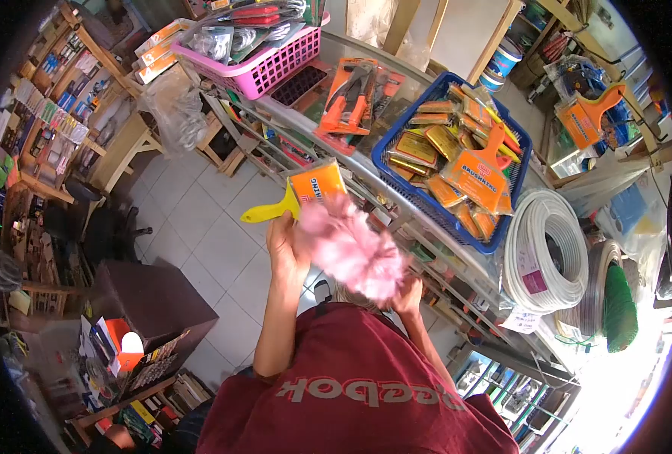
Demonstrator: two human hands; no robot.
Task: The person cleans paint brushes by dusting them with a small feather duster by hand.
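My left hand (284, 244) is closed around a packaged paintbrush (315, 184) with a yellow handle and an orange wrapper. A pink fluffy cloth (355, 246), blurred by motion, lies over part of the wrapper and hides some of my left fingers. My right hand (407, 293) grips the cloth's lower right end; its fingers are partly covered. Beyond my hands, on the glass counter, a blue basket (457, 236) holds several similar packaged brushes, with an orange-handled brush (478, 172) on top.
Left of the blue basket lie packaged orange pliers (349, 98) and a pink basket (256, 78) of tools. A coil of white cable (544, 250) stands to the right. Below left is a dark brown box (150, 303) near the tiled floor (200, 253).
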